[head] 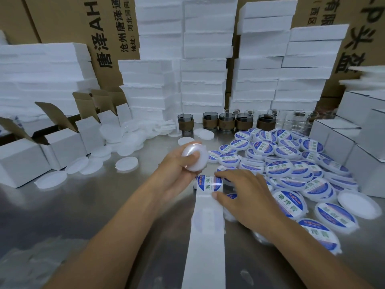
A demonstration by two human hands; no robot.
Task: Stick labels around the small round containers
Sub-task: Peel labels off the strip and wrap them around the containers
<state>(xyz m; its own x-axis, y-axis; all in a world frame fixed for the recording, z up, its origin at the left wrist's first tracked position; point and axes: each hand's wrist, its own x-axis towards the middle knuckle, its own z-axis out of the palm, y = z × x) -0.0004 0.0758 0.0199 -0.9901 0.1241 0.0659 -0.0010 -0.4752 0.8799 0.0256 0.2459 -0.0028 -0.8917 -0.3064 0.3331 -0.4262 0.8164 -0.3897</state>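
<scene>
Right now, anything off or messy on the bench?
Nothing looks damaged or spilled. Labelled containers lie in a loose, tilted heap at right; one blank white disc sits at its near edge.

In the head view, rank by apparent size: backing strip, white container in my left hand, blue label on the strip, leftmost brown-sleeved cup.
1. backing strip
2. white container and blue label: about alike, unranked
3. brown-sleeved cup, smallest, but farther away
</scene>
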